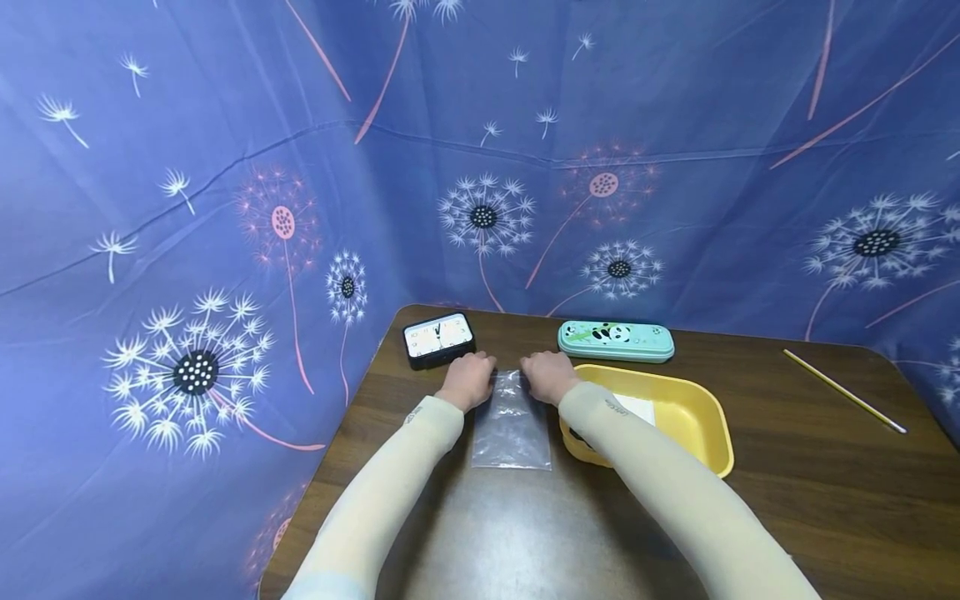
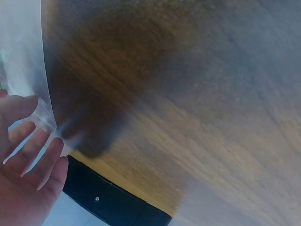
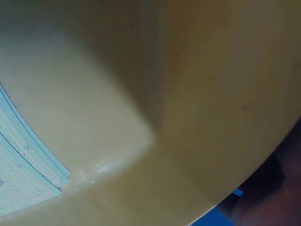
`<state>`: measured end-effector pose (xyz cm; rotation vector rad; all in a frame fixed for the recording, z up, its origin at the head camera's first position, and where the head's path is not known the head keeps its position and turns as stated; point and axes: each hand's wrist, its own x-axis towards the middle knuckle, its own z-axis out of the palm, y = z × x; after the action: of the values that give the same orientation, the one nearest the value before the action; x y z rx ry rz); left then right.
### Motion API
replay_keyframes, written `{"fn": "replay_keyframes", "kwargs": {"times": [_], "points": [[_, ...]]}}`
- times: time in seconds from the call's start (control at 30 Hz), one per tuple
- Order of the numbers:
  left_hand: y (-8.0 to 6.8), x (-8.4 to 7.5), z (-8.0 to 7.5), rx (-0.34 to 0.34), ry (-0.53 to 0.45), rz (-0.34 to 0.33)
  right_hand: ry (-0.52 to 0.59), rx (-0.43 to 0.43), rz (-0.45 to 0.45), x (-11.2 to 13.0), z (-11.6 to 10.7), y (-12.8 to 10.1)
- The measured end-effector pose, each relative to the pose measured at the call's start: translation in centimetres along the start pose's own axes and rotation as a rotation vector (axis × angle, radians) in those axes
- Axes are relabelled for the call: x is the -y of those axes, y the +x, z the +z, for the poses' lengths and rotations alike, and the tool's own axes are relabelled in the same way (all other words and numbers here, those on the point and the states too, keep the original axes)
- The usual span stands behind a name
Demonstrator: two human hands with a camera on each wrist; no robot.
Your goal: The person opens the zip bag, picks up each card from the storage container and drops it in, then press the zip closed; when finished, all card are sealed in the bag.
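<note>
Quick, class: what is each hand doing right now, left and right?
Left hand: grips the top edge of the clear plastic bag.
Right hand: grips the same edge from the other side.

Both arms are covered from wrist upward by close-fitting, pale cream sleeves, each carrying a small dark printed marking near the wrist end, while the left hand [image 1: 468, 380] and right hand [image 1: 551, 376] are bare, without gloves or rings visible.
</note>
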<state>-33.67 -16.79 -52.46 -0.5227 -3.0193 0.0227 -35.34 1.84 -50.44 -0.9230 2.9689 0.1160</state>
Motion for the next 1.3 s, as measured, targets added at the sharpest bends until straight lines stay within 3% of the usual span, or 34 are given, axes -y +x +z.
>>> {"fn": "replay_keyframes", "kwargs": {"times": [0.27,0.47,0.7,0.87,1.3], "points": [[0.0,-0.8,-0.6,0.0,0.017,-0.004,-0.005,-0.021,-0.006,-0.2,-0.1,-0.4],[0.0,-0.8,-1.0,-0.063,0.002,0.024,-0.005,-0.093,-0.03,-0.6,-0.6,-0.9],[-0.3,-0.3,-2.5,-0.207,-0.096,0.071,0.116,-0.256,-0.081,-1.6,-2.2,-1.8],[-0.6,-0.2,-4.1,-0.314,-0.167,0.104,0.179,-0.328,-0.094,-2.1,-3.8,-3.0],[-2.4,-1.5,-8.7,-0.572,-0.299,0.186,0.245,-0.573,-0.093,-2.2,-7.5,-7.5]]}}
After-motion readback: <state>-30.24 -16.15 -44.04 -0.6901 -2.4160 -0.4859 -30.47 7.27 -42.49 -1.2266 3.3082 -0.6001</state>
